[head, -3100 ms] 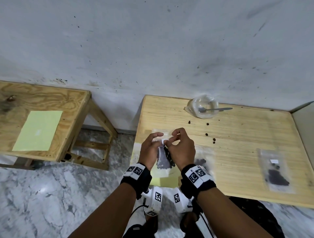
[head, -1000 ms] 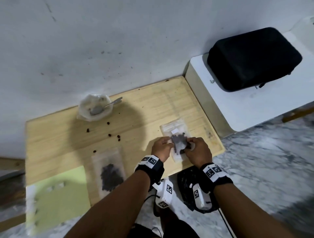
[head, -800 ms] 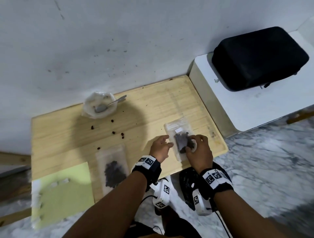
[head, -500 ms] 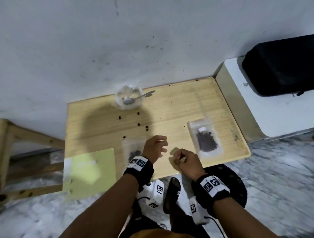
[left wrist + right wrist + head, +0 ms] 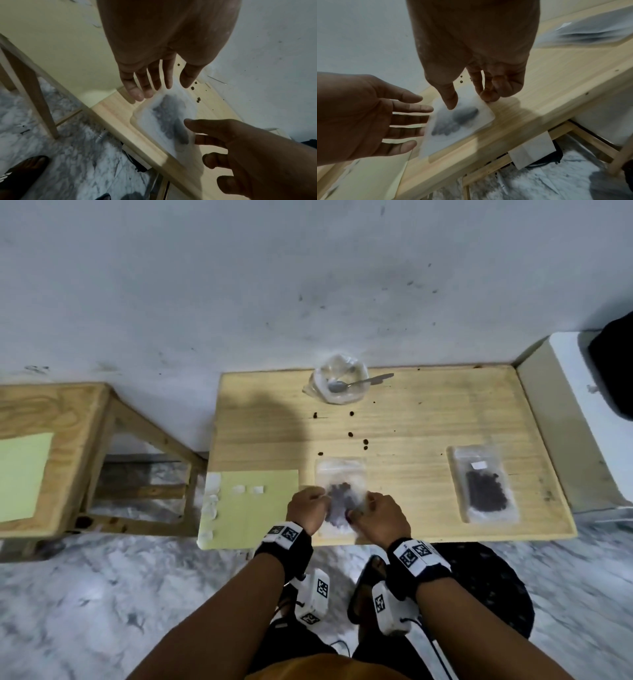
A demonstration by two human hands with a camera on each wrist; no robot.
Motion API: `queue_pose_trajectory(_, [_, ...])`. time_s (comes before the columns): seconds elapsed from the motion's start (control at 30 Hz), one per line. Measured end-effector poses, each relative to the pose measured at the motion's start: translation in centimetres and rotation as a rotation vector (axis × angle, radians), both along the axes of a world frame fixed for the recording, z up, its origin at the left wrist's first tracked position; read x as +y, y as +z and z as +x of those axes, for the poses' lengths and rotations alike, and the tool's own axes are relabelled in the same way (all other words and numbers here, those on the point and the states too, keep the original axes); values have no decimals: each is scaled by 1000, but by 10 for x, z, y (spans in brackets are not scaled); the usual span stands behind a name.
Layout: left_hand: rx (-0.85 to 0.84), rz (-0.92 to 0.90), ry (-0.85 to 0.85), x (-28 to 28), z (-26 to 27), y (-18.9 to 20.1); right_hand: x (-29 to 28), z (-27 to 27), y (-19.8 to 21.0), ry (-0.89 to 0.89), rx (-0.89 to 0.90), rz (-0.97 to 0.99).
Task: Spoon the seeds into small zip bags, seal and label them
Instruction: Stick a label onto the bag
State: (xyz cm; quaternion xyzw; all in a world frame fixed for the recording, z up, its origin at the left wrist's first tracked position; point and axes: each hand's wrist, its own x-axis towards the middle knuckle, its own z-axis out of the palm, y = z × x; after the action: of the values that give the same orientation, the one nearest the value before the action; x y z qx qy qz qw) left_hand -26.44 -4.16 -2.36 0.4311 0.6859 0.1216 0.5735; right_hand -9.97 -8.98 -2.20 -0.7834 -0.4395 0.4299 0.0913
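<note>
A small clear zip bag holding dark seeds lies near the front edge of the wooden table. My left hand reaches its left edge with straight fingers. My right hand is at its right edge, thumb on top of the zip bag and the other fingers curled at the rim. A second bag with seeds and a white label lies flat to the right. The clear bowl with the spoon stands at the back by the wall.
Loose seeds are scattered between the bowl and the bag. A pale green label sheet lies at the table's front left corner. Left of it stands a second wooden table; a white block with a black case is at the right.
Both hands left the labelled bag lying at the right and moved left to the middle bag. The view swung back to the left with them.
</note>
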Motion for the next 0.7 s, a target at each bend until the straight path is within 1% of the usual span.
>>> queue_pose_trajectory(0.1, [-18,16,12,-4,-3,2,-1,-8,3,-48,27,30])
queue_pose_trajectory(0.23, [-26,53,3,-6,-7,2,-7,-11,-3,-94,21,66])
queue_pose_trajectory(0.33, [-24,106,8,-7,-8,-1,-10,-16,4,-239,15,149])
queue_pose_trajectory(0.43, [-81,122,92,-8,-11,6,-6,-25,17,-337,15,283])
queue_pose_trajectory(0.5, [-120,132,163,-6,-17,10,2,-32,20,-351,16,321])
queue_pose_trajectory(0.57, [-130,180,199,-2,-28,16,14,-40,23,-331,52,332])
queue_pose_trajectory(0.7, [-196,283,262,10,-60,25,40,-65,22,-245,185,268])
